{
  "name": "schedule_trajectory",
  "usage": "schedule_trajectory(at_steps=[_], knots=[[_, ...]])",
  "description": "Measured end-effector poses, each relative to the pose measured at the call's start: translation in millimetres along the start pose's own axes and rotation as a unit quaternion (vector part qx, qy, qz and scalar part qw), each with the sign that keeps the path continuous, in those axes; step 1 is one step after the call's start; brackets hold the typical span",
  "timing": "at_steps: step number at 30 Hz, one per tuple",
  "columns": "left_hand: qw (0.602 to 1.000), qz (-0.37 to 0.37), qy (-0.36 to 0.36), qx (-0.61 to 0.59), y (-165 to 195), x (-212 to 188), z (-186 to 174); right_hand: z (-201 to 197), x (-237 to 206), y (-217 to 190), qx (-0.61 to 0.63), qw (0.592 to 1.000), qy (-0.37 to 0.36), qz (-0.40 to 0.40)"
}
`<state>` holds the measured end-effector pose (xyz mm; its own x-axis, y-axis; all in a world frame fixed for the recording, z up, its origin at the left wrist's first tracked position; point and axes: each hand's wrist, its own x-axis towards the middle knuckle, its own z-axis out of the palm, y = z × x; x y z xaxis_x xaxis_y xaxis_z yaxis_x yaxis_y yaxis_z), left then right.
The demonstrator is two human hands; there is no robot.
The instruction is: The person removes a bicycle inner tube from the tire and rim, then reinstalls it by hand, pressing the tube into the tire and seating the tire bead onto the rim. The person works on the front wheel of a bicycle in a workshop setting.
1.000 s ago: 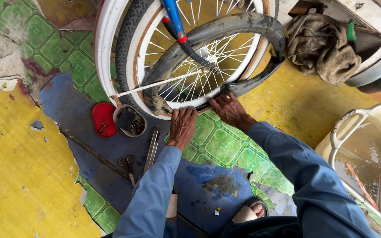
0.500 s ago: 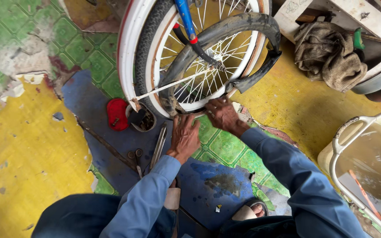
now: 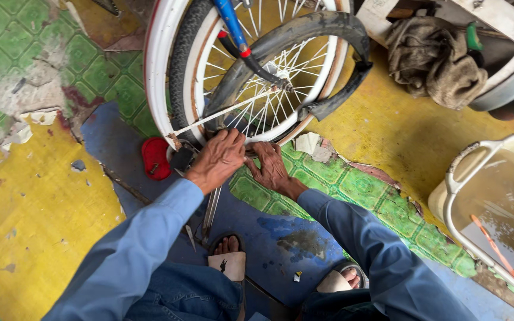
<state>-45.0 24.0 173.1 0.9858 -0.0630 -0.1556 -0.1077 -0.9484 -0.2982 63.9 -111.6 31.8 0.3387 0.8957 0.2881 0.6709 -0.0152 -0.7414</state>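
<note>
My left hand rests on the bottom of the bicycle wheel, fingers curled over the rim and the loose black tyre there, though I cannot tell how firmly they grip. My right hand sits just beside it, fingers bent against the rim's lower edge. The wheel stands upright before me, a red lid beside it on the floor, a water-filled basin well apart at my right.
</note>
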Motion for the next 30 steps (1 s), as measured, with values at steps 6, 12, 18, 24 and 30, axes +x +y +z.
schedule_trajectory(at_steps=[6,12,18,24,30], knots=[[0.998,0.046,-0.035,0.024,-10,-2,1,-15,6,8,0.003,0.996,-0.049,-0.077],[1.000,0.005,-0.024,-0.006,-8,11,15,-19,6,35,0.015,0.984,-0.107,-0.140],[0.998,0.021,-0.036,0.040,-14,14,30,-14,-4,42,0.052,0.992,-0.095,-0.066],[0.992,0.071,-0.058,0.085,-8,5,20,-16,0,36,0.051,0.994,-0.096,-0.003],[0.974,0.089,-0.180,0.101,8,6,27,-14,-1,38,0.044,0.992,-0.115,0.014]])
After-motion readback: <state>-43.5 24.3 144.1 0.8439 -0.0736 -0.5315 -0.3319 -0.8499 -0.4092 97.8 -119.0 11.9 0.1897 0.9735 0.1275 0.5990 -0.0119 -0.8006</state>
